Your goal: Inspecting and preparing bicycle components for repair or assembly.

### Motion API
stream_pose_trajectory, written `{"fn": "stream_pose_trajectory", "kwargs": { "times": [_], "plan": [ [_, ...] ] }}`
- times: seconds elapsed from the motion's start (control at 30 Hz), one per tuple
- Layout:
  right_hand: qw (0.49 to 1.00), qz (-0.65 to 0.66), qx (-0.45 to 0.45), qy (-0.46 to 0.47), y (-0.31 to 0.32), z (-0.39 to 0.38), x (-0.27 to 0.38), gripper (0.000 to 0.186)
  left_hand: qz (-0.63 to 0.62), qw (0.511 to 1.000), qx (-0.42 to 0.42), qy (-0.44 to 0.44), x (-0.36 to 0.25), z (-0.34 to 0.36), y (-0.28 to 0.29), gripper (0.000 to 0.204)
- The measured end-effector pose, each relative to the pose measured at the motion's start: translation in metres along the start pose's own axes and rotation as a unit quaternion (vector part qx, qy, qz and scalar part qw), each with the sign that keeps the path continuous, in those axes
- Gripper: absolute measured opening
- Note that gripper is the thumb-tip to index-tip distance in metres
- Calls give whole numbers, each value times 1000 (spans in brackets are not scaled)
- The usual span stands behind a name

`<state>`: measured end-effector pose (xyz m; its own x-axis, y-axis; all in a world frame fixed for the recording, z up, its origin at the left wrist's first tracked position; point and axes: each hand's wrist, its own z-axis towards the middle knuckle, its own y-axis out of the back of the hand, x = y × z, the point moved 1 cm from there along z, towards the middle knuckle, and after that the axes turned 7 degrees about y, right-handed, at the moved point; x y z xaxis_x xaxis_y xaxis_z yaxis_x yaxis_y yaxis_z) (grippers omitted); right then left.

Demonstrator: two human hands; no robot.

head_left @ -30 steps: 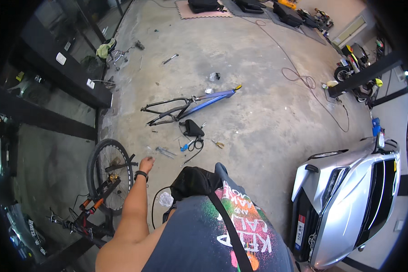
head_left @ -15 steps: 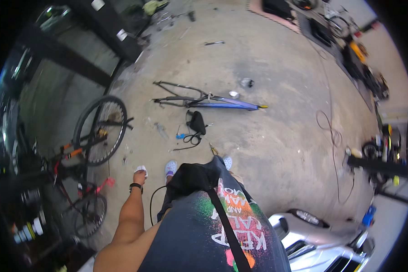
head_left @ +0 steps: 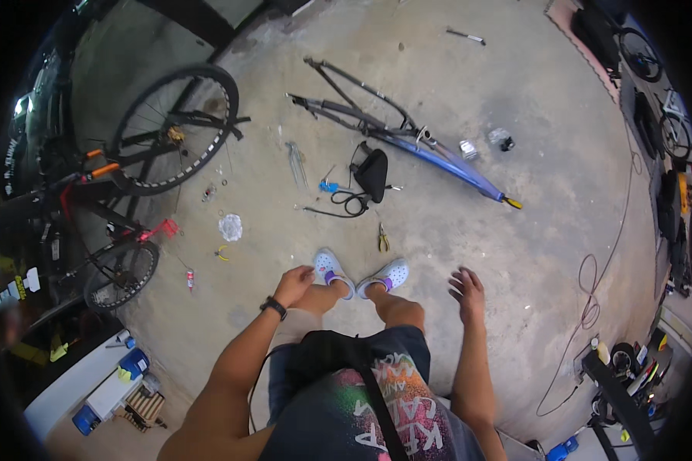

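My left hand [head_left: 294,285], with a black band on the wrist, hangs over the floor beside my left shoe [head_left: 332,269]. Its fingers are loosely bent, and nothing shows in them. To the right of my right shoe [head_left: 390,275], my right hand [head_left: 467,293] hangs open, fingers apart and holding nothing. A crumpled, whitish see-through wrapper [head_left: 231,227] lies on the floor beyond my left hand. Pliers with yellow handles [head_left: 384,238] rest just ahead of my feet. Beyond them is a black pouch [head_left: 372,175] with a looped black cable [head_left: 349,204] and a blue tool [head_left: 328,187].
A blue and grey bicycle frame [head_left: 430,160] lies farther ahead. To the left stands a bicycle with a large wheel [head_left: 227,127]. Small yellow-handled pliers [head_left: 222,253] and a red-and-white tube [head_left: 190,280] lie near it. A thin cable [head_left: 590,296] coils across the floor at right.
The white thing in my left hand is gone from it; a crumpled wrapper now shows on the floor. My right hand has come into view. My view has shifted, bringing the bicycle frame closer.
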<state>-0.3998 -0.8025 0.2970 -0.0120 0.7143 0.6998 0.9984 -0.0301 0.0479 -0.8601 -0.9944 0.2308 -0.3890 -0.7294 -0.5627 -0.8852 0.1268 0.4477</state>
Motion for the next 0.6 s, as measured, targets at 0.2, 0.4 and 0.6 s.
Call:
{"fn": "stream_pose_trajectory", "kwargs": {
  "times": [0.2, 0.4, 0.6],
  "plan": [
    [977, -78, 149, 128, -146, 157, -75, 37, 145, 989, -41, -6, 102, 260, -128, 43],
    [921, -194, 161, 296, -161, 263, -111, 32, 321, 920, -143, -172, 105, 440, -222, 47],
    [799, -333, 112, 488, -156, 287, -85, 33, 426, 875, -175, -149, 129, 485, -266, 31]
  ]
}}
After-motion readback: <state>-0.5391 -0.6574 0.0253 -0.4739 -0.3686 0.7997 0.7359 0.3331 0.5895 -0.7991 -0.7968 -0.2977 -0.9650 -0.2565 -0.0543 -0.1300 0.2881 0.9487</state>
